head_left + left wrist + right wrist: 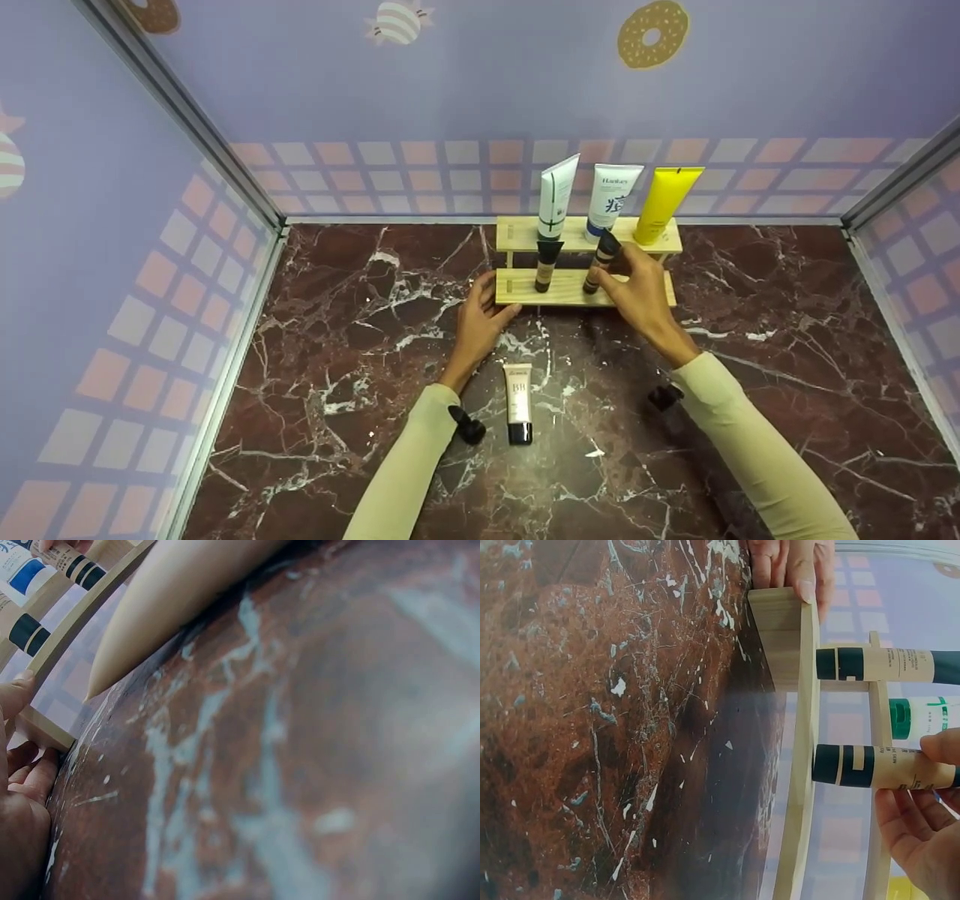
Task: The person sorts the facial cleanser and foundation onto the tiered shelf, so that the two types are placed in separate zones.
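Observation:
My right hand [640, 291] pinches a small beige tube with dark ends [900, 767], its cap down on the lower step of a two-tier wooden rack [570, 297]. A matching beige tube [547, 267] stands to its left on that step. At the rack's left end, my left hand [480, 319] holds the edge, thumb at the front. The left wrist view shows those fingers [34, 772] around the end piece. On the upper step stand a white tube with green trim [556, 199], a white and blue tube [611, 201] and a yellow tube [666, 204].
A pale BB tube with a black cap [519, 403] lies on the dark marbled tabletop [337, 450], between the forearms. Purple patterned walls [420, 97] stand behind the rack and on both sides.

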Demonstrator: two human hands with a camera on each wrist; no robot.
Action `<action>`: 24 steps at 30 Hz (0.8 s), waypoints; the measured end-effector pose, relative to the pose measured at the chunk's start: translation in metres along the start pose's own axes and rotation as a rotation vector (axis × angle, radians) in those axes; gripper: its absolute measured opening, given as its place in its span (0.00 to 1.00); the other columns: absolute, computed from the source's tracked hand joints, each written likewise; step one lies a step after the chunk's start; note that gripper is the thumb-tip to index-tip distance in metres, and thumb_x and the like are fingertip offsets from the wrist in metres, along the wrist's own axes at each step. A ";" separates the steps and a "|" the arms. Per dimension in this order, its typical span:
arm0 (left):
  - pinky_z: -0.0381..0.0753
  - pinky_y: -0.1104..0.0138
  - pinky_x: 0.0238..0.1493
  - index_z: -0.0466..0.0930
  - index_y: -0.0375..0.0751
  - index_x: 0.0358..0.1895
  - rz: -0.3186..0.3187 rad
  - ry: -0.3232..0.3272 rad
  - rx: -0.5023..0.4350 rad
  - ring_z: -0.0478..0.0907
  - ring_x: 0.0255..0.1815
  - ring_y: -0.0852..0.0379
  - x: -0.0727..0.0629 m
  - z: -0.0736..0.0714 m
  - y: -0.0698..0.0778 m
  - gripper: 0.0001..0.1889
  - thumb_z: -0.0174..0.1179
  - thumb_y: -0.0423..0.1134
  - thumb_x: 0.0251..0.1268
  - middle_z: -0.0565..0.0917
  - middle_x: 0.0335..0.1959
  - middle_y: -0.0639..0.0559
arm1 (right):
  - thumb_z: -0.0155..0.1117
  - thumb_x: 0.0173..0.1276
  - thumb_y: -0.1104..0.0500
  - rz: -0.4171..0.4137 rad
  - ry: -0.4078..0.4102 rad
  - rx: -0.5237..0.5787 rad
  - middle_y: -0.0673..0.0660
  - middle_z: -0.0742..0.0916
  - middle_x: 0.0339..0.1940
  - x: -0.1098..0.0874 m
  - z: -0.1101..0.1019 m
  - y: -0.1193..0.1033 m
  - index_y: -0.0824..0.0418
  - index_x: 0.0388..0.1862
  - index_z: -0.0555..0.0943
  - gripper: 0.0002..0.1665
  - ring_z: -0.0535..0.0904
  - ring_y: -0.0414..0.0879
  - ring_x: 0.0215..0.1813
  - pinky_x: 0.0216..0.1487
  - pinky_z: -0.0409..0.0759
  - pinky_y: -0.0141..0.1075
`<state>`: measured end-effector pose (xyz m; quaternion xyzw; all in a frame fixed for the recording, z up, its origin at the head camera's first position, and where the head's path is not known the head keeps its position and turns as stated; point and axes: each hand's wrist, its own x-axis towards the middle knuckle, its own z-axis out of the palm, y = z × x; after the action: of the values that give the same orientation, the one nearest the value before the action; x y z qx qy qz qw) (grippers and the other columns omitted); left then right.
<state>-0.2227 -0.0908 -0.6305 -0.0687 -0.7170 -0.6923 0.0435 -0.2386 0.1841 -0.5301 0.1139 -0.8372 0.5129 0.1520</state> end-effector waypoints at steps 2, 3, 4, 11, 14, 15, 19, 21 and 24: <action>0.83 0.55 0.73 0.64 0.33 0.84 -0.004 0.000 -0.002 0.79 0.76 0.41 0.000 0.000 0.000 0.41 0.75 0.30 0.72 0.77 0.78 0.34 | 0.78 0.67 0.73 0.002 -0.008 0.008 0.69 0.91 0.45 -0.001 0.000 0.001 0.74 0.47 0.85 0.13 0.91 0.65 0.47 0.56 0.91 0.56; 0.83 0.55 0.74 0.64 0.33 0.84 -0.006 0.000 -0.003 0.79 0.76 0.41 0.000 0.000 0.000 0.41 0.75 0.30 0.72 0.77 0.78 0.34 | 0.78 0.67 0.73 0.003 -0.015 0.013 0.70 0.91 0.46 -0.001 0.000 0.001 0.74 0.48 0.85 0.13 0.91 0.65 0.48 0.57 0.90 0.56; 0.82 0.55 0.74 0.64 0.34 0.84 -0.006 0.000 -0.001 0.79 0.76 0.40 -0.001 0.000 0.000 0.41 0.75 0.30 0.72 0.76 0.78 0.33 | 0.79 0.67 0.73 0.004 -0.021 0.013 0.70 0.91 0.46 -0.002 0.001 0.001 0.74 0.49 0.85 0.14 0.91 0.66 0.48 0.57 0.90 0.57; 0.83 0.54 0.73 0.66 0.34 0.82 0.012 0.021 0.009 0.79 0.75 0.38 0.000 -0.001 -0.001 0.40 0.75 0.28 0.71 0.77 0.77 0.31 | 0.80 0.68 0.70 -0.011 -0.045 0.004 0.67 0.91 0.50 -0.007 -0.001 0.005 0.72 0.52 0.86 0.16 0.89 0.62 0.53 0.61 0.89 0.57; 0.83 0.53 0.73 0.67 0.33 0.82 0.020 0.019 0.003 0.79 0.75 0.37 0.000 0.001 -0.001 0.40 0.75 0.27 0.70 0.77 0.76 0.31 | 0.79 0.68 0.71 -0.022 -0.024 0.025 0.67 0.90 0.55 -0.014 -0.004 0.008 0.72 0.58 0.86 0.21 0.87 0.63 0.58 0.65 0.87 0.58; 0.82 0.53 0.74 0.67 0.33 0.82 0.020 0.018 0.001 0.79 0.75 0.37 0.000 0.001 0.000 0.40 0.75 0.27 0.70 0.77 0.77 0.31 | 0.79 0.68 0.72 -0.026 -0.015 0.031 0.68 0.89 0.56 -0.017 -0.005 0.009 0.72 0.61 0.85 0.23 0.86 0.64 0.59 0.66 0.86 0.58; 0.83 0.53 0.73 0.67 0.34 0.82 0.016 0.012 0.003 0.79 0.75 0.39 0.000 0.001 0.000 0.40 0.75 0.28 0.70 0.77 0.77 0.32 | 0.80 0.67 0.73 -0.025 0.010 0.010 0.70 0.88 0.58 -0.032 -0.012 0.013 0.74 0.64 0.83 0.27 0.85 0.64 0.61 0.67 0.85 0.60; 0.83 0.53 0.74 0.67 0.35 0.82 0.010 0.011 0.004 0.79 0.76 0.40 0.000 0.001 -0.001 0.40 0.75 0.28 0.71 0.77 0.77 0.33 | 0.80 0.67 0.72 -0.017 0.007 -0.008 0.71 0.87 0.58 -0.038 -0.015 0.014 0.75 0.63 0.83 0.27 0.85 0.64 0.61 0.66 0.86 0.59; 0.83 0.53 0.74 0.66 0.35 0.83 0.004 0.007 0.001 0.79 0.76 0.40 0.000 0.000 -0.001 0.40 0.75 0.28 0.71 0.76 0.78 0.33 | 0.80 0.67 0.72 0.012 -0.007 -0.001 0.71 0.87 0.58 -0.047 -0.018 0.015 0.75 0.63 0.83 0.26 0.87 0.65 0.60 0.65 0.87 0.59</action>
<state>-0.2229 -0.0910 -0.6315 -0.0677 -0.7170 -0.6922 0.0472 -0.1975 0.2088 -0.5523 0.1106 -0.8388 0.5128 0.1460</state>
